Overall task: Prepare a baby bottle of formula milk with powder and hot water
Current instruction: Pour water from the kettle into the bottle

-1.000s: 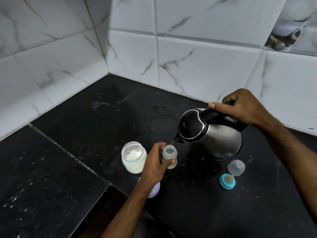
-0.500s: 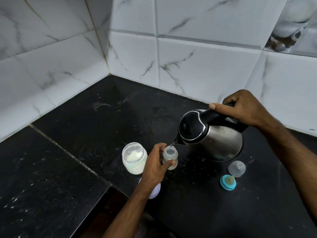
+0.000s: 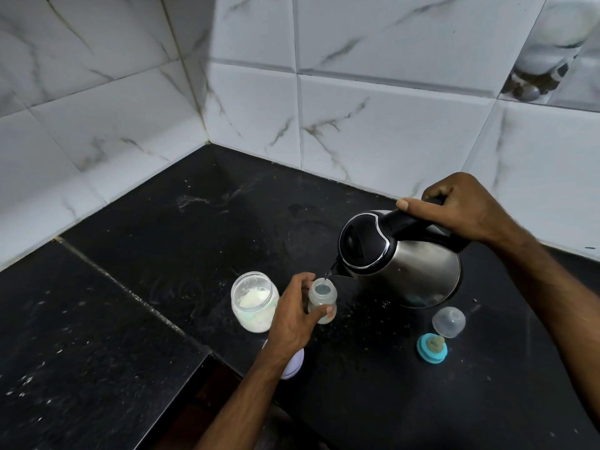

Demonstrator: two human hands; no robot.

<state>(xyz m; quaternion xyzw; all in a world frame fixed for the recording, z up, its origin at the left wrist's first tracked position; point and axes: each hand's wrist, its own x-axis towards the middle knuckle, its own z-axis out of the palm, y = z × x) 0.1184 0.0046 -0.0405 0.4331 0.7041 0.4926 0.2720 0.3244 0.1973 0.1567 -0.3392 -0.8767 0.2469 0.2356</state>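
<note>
A small clear baby bottle (image 3: 322, 295) stands uncapped on the black counter (image 3: 181, 254). My left hand (image 3: 292, 316) grips it from the left side. My right hand (image 3: 461, 206) grips the black handle of a steel kettle (image 3: 406, 264), tilted with its spout just above the bottle's mouth. A thin stream of water runs from the spout into the bottle. An open glass jar (image 3: 255, 300) with white powder stands just left of my left hand.
The bottle's clear dome cap (image 3: 449, 321) and its teal ring with teat (image 3: 432, 347) lie right of the kettle. A white lid (image 3: 293, 363) is partly hidden under my left wrist. Tiled walls meet in a corner behind. The counter drops off at the front.
Hardly anything differs: the kettle stays tilted over the bottle and both hands keep their hold. The view has shifted very slightly.
</note>
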